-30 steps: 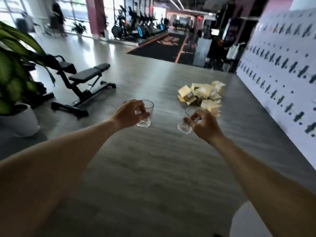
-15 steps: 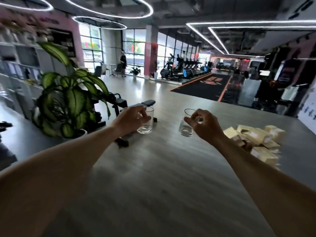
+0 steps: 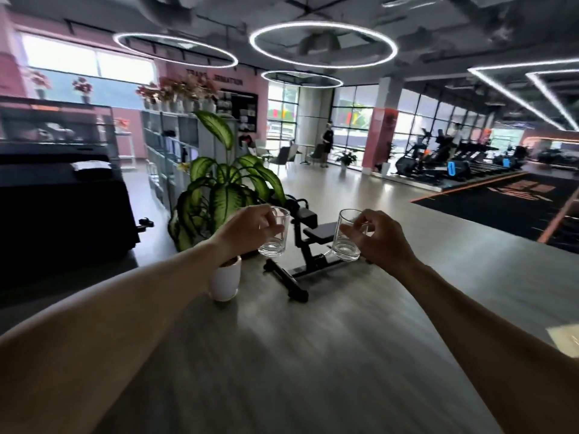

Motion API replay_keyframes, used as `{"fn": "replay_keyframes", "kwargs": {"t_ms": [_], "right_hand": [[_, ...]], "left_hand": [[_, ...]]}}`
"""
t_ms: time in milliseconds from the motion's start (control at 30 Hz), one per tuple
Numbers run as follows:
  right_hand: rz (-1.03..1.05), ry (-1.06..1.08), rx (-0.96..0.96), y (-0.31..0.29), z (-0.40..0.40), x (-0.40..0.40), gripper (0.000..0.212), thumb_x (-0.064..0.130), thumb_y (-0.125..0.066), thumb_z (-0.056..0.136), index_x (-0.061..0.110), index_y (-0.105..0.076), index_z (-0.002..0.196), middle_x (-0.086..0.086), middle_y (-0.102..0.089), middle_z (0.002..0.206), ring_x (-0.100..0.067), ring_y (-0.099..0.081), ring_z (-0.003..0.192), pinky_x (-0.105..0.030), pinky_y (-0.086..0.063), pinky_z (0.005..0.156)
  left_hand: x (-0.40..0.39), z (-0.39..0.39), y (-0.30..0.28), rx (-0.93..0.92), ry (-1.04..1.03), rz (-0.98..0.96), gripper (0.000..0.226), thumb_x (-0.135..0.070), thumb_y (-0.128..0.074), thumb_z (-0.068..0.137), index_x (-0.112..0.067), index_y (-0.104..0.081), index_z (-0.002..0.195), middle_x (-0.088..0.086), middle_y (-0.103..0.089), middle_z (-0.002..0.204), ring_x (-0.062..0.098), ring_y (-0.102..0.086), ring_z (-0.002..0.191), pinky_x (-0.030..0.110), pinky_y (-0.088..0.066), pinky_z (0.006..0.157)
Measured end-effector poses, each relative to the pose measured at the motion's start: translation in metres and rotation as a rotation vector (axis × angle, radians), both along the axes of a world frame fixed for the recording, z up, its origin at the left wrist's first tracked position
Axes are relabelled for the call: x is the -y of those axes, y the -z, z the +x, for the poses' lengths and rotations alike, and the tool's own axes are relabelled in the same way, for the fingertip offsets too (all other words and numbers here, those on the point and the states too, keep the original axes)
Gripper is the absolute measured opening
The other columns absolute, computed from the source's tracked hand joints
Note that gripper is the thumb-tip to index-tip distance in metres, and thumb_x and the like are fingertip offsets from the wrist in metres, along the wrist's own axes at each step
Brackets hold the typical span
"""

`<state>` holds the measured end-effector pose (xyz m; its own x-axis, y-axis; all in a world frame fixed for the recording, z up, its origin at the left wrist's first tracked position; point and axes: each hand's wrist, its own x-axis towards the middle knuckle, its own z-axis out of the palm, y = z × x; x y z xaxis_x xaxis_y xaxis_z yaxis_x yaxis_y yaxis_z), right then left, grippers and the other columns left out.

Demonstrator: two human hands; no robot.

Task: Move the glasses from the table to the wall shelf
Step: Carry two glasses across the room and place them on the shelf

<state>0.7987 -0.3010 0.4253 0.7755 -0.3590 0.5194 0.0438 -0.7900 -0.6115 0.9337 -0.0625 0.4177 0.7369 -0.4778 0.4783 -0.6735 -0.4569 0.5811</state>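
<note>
A wide grey floor [image 3: 282, 355] with a faint wood grain fills the lower half of the frame, blurred near the bottom. Both bare arms reach out over it toward the centre. The left hand [image 3: 247, 230] has its grip closed around a clear left glass [image 3: 275, 233], fingers wrapped on its side near the rim, the tumbler upright. The right hand [image 3: 379, 239] holds a second clear right glass [image 3: 346, 236] the same way, thumb and fingers pinching its upper wall; both glasses are in the air at centre frame, near each other but apart.

Just behind the left hand stands a leafy potted plant [image 3: 219, 189] in a white pot [image 3: 225, 280]. Between the two glasses, farther back, sits a black weight bench [image 3: 310, 242] on the floor. At the left edge is a dark counter [image 3: 62, 198], and beyond it, in the upper left, a pale shelf unit [image 3: 169, 142] carries vases of pink flowers [image 3: 178, 89] on top. Ring lights [image 3: 322, 45] hang from the dark ceiling at the top centre. Tall windows [image 3: 354, 120] line the back, a person [image 3: 327, 145] stands near them, and treadmills [image 3: 454, 161] line the right side beside a black mat [image 3: 517, 205]
</note>
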Motion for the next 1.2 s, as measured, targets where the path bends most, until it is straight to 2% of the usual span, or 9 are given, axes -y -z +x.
{"fn": "replay_keyframes", "kwargs": {"t_ms": [67, 167, 233, 400, 567, 767, 833, 933, 1200], "right_hand": [[0.004, -0.057, -0.009, 0.0, 0.033, -0.005, 0.024, 0.039, -0.076, 0.083, 0.023, -0.061, 0.074, -0.001, -0.063, 0.091, -0.018, -0.061, 0.087, -0.023, -0.039, 0.07], [-0.016, -0.124, -0.011, 0.002, 0.08, -0.023, 0.025, 0.04, -0.076, 0.082, 0.022, -0.061, 0.074, 0.001, -0.063, 0.088, -0.016, -0.06, 0.085, -0.014, -0.036, 0.072], [-0.008, -0.175, -0.001, 0.005, 0.114, -0.04, 0.025, 0.04, -0.077, 0.081, 0.024, -0.06, 0.072, 0.002, -0.062, 0.087, -0.017, -0.059, 0.084, -0.024, -0.038, 0.069], [-0.023, -0.286, -0.007, 0.013, 0.191, -0.093, 0.025, 0.041, -0.077, 0.081, 0.026, -0.059, 0.07, 0.002, -0.064, 0.089, -0.015, -0.06, 0.082, -0.025, -0.037, 0.065], [-0.043, -0.384, -0.025, 0.01, 0.268, -0.15, 0.028, 0.046, -0.076, 0.08, 0.028, -0.057, 0.068, 0.003, -0.066, 0.09, -0.016, -0.064, 0.087, -0.033, -0.051, 0.074], [-0.036, -0.426, -0.013, -0.008, 0.354, -0.223, 0.03, 0.045, -0.077, 0.08, 0.026, -0.056, 0.068, 0.009, -0.058, 0.078, -0.005, -0.053, 0.07, -0.024, -0.035, 0.058], [-0.032, -0.444, -0.003, -0.011, 0.383, -0.25, 0.031, 0.045, -0.077, 0.08, 0.025, -0.056, 0.068, 0.01, -0.059, 0.08, -0.003, -0.052, 0.071, -0.023, -0.035, 0.058], [-0.038, -0.472, -0.003, -0.012, 0.422, -0.29, 0.031, 0.045, -0.076, 0.081, 0.026, -0.057, 0.067, 0.011, -0.061, 0.079, -0.005, -0.055, 0.072, -0.024, -0.037, 0.061], [-0.06, -0.581, 0.005, -0.006, 0.527, -0.396, 0.029, 0.043, -0.079, 0.079, 0.024, -0.059, 0.069, 0.001, -0.067, 0.078, -0.02, -0.064, 0.077, -0.031, -0.049, 0.072]], "left_hand": [[-0.013, 0.021, 0.001, -0.008, -0.071, 0.017, 0.019, -0.041, -0.075, 0.079, -0.028, -0.063, 0.075, -0.013, -0.065, 0.073, 0.012, -0.064, 0.073, 0.028, -0.049, 0.069], [-0.039, 0.047, 0.004, -0.025, -0.139, 0.019, 0.021, -0.041, -0.076, 0.078, -0.032, -0.06, 0.07, -0.016, -0.061, 0.068, 0.004, -0.056, 0.064, 0.026, -0.043, 0.064], [-0.063, 0.065, 0.005, -0.053, -0.184, 0.011, 0.02, -0.043, -0.076, 0.077, -0.031, -0.061, 0.071, -0.013, -0.062, 0.066, 0.007, -0.056, 0.062, 0.029, -0.049, 0.064], [-0.124, 0.116, 0.011, -0.046, -0.301, 0.044, 0.019, -0.045, -0.074, 0.077, -0.033, -0.061, 0.07, -0.006, -0.069, 0.075, 0.016, -0.068, 0.078, 0.034, -0.054, 0.075], [-0.185, 0.177, 0.009, -0.048, -0.336, 0.041, 0.021, -0.044, -0.073, 0.08, -0.032, -0.059, 0.071, -0.011, -0.062, 0.066, 0.007, -0.058, 0.062, 0.027, -0.046, 0.065], [-0.257, 0.251, -0.004, -0.04, -0.374, 0.008, 0.02, -0.047, -0.073, 0.079, -0.033, -0.061, 0.072, -0.005, -0.07, 0.071, 0.013, -0.066, 0.068, 0.036, -0.057, 0.072], [-0.284, 0.274, -0.008, -0.03, -0.396, 0.0, 0.018, -0.047, -0.072, 0.079, -0.034, -0.061, 0.073, -0.004, -0.072, 0.076, 0.014, -0.068, 0.071, 0.04, -0.059, 0.073], [-0.322, 0.304, -0.009, -0.042, -0.423, -0.02, 0.021, -0.051, -0.07, 0.075, -0.031, -0.063, 0.076, -0.003, -0.074, 0.091, 0.013, -0.07, 0.081, 0.041, -0.058, 0.081], [-0.428, 0.37, 0.006, -0.073, -0.557, -0.018, 0.018, -0.046, -0.072, 0.079, -0.031, -0.062, 0.076, -0.005, -0.074, 0.085, 0.012, -0.07, 0.082, 0.039, -0.058, 0.082]]}}
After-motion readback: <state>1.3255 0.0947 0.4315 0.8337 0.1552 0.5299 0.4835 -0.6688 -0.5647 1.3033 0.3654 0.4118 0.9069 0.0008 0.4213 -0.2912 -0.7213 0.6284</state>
